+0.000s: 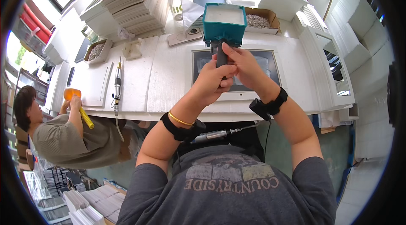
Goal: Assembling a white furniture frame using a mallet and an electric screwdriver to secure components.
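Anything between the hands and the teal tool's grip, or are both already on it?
Nothing visible in the way. Left hand and right hand are both wrapped around the dark handle of the teal tool, held above the framed panel on the white table.

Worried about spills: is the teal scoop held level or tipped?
Roughly level: the teal scoop faces open side up, white contents filling it, both hands gripping its dark handle.

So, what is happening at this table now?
A person holds a teal scoop-like tool by its dark handle with both hands: left hand and right hand are wrapped around it above a framed dark panel on the white table. An electric screwdriver lies to the left. A co-worker nearby holds an orange and yellow tool.
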Demonstrator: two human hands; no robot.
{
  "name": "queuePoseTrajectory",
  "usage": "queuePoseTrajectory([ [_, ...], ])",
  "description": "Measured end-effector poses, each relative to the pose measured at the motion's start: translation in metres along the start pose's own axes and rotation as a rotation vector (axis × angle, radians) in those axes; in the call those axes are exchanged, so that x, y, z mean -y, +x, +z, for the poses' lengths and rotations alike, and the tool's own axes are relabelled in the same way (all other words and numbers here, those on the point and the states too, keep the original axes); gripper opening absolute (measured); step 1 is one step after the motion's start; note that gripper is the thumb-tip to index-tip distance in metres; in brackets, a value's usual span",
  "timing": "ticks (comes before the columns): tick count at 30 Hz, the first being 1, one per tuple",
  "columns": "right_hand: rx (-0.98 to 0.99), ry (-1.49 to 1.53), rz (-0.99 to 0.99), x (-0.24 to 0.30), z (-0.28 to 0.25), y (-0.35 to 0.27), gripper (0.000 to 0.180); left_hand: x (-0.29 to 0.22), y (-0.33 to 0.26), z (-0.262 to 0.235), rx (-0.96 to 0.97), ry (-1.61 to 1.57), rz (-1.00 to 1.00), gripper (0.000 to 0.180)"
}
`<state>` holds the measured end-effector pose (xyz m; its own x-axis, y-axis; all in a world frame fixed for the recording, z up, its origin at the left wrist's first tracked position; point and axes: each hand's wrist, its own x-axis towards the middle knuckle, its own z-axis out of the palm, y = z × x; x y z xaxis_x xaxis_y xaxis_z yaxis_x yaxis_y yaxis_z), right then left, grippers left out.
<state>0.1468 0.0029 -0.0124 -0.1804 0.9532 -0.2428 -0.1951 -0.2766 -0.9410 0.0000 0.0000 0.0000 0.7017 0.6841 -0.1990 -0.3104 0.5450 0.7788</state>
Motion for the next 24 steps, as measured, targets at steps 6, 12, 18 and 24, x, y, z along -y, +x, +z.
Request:
queuePoseTrajectory([
  [6, 0.077, 0.395, -0.237, -0.018, 0.009, -0.004, 0.038, -0.017, -0.015, 0.003, -0.005, -0.011, -0.043, 0.007],
  [12, -0.008, 0.313, -0.216, -0.013, 0.018, -0.008, 0.035, -0.028, -0.025, 0.001, -0.024, 0.008, -0.104, 0.017],
  [18, -0.209, -0.189, -0.376, -0.018, 0.025, -0.023, 0.032, -0.030, -0.044, -0.016, -0.032, -0.011, -0.050, 0.029],
  [24, 0.117, -0.148, -1.054, 0.041, 0.082, -0.138, 0.004, -0.060, -0.073, -0.074, -0.075, -0.035, 0.036, 0.032],
])
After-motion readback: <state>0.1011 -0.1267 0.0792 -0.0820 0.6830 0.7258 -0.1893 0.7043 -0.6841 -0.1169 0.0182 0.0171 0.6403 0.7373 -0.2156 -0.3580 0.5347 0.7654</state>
